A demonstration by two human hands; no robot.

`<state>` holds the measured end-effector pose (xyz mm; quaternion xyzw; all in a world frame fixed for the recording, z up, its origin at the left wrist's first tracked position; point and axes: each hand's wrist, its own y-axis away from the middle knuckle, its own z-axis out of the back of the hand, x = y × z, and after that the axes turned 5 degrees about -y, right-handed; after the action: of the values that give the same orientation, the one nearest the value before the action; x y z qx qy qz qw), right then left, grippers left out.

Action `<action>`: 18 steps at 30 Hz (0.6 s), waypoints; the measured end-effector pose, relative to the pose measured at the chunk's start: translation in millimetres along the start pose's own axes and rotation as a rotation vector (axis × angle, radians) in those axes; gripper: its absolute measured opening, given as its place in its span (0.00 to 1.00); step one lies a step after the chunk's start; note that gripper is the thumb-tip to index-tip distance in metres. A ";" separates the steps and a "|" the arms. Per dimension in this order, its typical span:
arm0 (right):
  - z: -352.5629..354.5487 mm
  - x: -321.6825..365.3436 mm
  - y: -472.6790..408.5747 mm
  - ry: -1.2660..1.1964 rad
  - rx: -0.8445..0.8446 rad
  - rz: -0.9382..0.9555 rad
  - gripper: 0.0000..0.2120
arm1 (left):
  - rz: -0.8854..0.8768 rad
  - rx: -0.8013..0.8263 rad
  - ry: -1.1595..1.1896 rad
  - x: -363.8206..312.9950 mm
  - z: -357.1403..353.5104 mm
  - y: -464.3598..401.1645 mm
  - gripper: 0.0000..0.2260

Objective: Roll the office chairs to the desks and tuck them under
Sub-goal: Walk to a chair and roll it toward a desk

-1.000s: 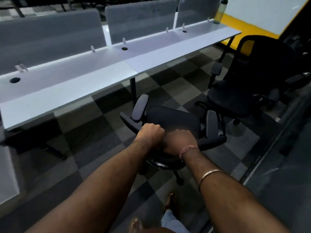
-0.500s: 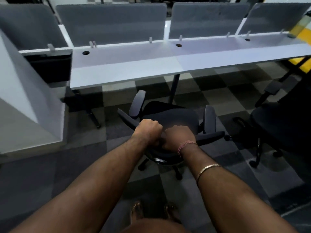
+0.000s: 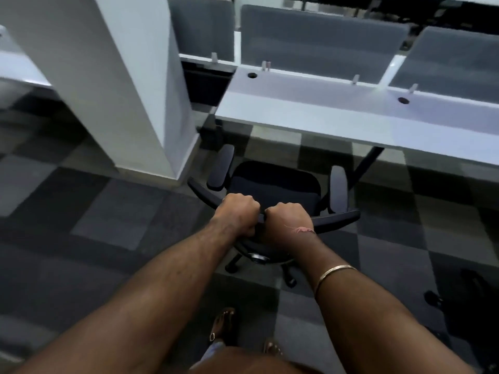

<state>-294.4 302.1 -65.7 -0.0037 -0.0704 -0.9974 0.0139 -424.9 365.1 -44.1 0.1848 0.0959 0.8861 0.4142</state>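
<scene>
A black office chair [image 3: 272, 182] with grey-padded armrests stands on the carpet just in front of the white desk [image 3: 310, 114], its seat facing the desk's left end. My left hand [image 3: 237, 214] and my right hand [image 3: 289, 220] grip the top edge of its backrest side by side, fists curled over it. The chair's wheeled base shows below my wrists. The seat's front edge lies close to the desk's front edge.
A white pillar [image 3: 113, 76] stands close to the chair's left armrest. Grey divider panels [image 3: 321, 41] line the back of the desk. A desk leg [image 3: 364, 166] slants down to the right of the chair. Another chair's dark base [image 3: 459, 300] shows at the lower right.
The chair has rolled left along the desk row and closer to the desk's left end by the pillar. Both hands keep their grip on the backrest.
</scene>
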 end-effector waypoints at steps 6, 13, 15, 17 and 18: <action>3.6 46.2 -29.8 0.041 0.009 0.216 0.19 | 0.214 0.066 0.075 31.5 -22.4 38.5 0.08; 8.1 100.6 -60.1 0.104 -0.025 0.467 0.18 | 0.428 0.139 0.114 62.6 -48.2 83.7 0.08; 9.0 122.1 -68.2 0.119 -0.023 0.550 0.19 | 0.499 0.160 0.128 73.0 -60.4 99.7 0.08; 10.5 140.1 -75.2 0.121 -0.018 0.615 0.18 | 0.537 0.167 0.132 82.3 -71.8 112.8 0.09; 10.9 148.0 -79.2 0.125 -0.017 0.646 0.17 | 0.548 0.172 0.129 86.5 -75.7 118.7 0.10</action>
<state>-444.5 378.1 -64.6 0.0351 -0.0562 -0.9403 0.3338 -589.6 354.6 -53.5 0.1814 0.1435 0.9634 0.1355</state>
